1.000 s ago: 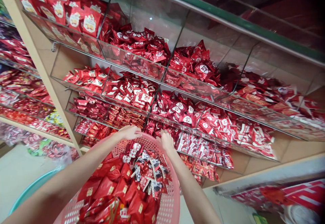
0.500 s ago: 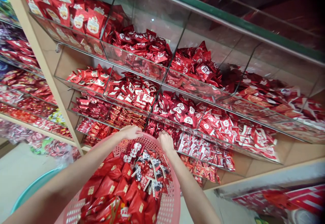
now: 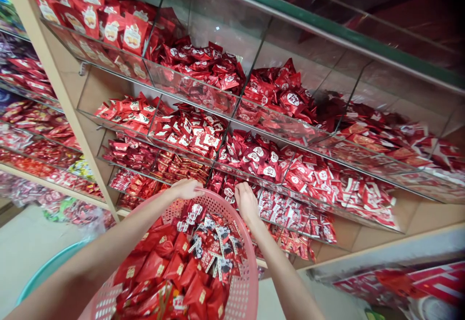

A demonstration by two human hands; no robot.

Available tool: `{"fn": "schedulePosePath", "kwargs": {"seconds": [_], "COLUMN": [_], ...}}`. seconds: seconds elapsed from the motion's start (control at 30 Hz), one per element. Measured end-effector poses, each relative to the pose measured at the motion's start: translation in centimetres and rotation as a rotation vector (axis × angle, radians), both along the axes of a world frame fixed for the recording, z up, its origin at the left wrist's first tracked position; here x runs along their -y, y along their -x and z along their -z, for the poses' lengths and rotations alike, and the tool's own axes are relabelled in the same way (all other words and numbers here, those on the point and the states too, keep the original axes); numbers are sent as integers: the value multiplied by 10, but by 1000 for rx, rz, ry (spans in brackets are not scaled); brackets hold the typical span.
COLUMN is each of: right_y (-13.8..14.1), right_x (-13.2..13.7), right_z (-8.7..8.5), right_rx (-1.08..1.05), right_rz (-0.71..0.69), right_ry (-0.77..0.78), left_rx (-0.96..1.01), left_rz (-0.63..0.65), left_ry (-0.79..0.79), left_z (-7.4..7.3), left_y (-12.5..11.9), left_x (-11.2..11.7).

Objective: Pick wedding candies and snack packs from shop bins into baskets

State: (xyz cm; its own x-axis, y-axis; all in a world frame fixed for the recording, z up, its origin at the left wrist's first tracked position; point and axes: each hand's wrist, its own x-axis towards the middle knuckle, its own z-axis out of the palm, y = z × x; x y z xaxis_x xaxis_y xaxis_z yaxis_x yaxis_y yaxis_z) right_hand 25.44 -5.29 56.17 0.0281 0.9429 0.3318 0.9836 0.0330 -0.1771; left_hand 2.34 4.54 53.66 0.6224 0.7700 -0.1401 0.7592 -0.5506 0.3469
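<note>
A pink perforated plastic basket (image 3: 250, 262) is in front of me, tilted, holding many red snack packets (image 3: 160, 266) and a cluster of red, black and white packets (image 3: 214, 245). My left hand (image 3: 187, 189) is closed on the basket's far rim. Just beyond that rim, to the right, my right hand (image 3: 247, 203) is off the basket, beside dark red packets with white labels (image 3: 228, 191) in a low shelf bin. Its fingers are bent downward and the tips are hidden, so I cannot see whether they hold anything.
Tiered shelves with clear glass fronts (image 3: 196, 85) carry red snack packets in divided bins. A wooden upright (image 3: 69, 95) separates another stocked shelf at left. A teal tub (image 3: 39, 274) stands on the floor at lower left. Red and white packages (image 3: 417, 286) lie at lower right.
My right hand has moved slightly right and up, away from the basket's rim toward the low bin. My left hand and the basket have stayed where they were.
</note>
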Motion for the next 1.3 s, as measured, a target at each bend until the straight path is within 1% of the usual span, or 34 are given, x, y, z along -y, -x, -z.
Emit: {"fn": "schedulePosePath", "kwargs": {"seconds": [0.1,0.2,0.27,0.37,0.43,0.5,0.63,0.77,0.87,0.93,1.03,1.13,1.2,1.3], "right_y": [3,7,12,25,34,42,49,49,52,58,70,84,94,106], "right_x": [12,23,28,36,42,49,59,62,62,62,58,51,45,37], "right_z": [-4,-7,-7,-1,2,3,3,9,20,28,42,53,60,68], "right_rx": [-142,-401,-699,-1289,-1608,-1782,-1948,-2053,-2038,-1932,-1683,-1467,-1369,-1301], "right_rz": [-77,-144,-140,-95,-59,-31,4,126,160,158,121,67,54,39], "right_ry": [-82,-111,-86,-1,53,85,86,12,18,26,39,114,164,198], "left_rx": [2,3,4,1,-2,-4,-4,-5,-1,0,0,-11,-20,-24], "left_rz": [5,9,8,4,5,8,13,18,36,54,68,51,38,38], "left_ry": [-2,-9,-12,-10,-9,-11,-12,-17,-18,-15,-19,-32,-34,-35], "left_z": [1,2,2,1,1,0,-3,-6,-7,-7,-5,-3,-3,-3], "left_y": [0,0,0,-1,-1,-1,-1,-2,-1,-1,-1,-2,-2,-2], "left_x": [-1,-1,0,0,1,1,2,3,5,5,5,5,5,6]}}
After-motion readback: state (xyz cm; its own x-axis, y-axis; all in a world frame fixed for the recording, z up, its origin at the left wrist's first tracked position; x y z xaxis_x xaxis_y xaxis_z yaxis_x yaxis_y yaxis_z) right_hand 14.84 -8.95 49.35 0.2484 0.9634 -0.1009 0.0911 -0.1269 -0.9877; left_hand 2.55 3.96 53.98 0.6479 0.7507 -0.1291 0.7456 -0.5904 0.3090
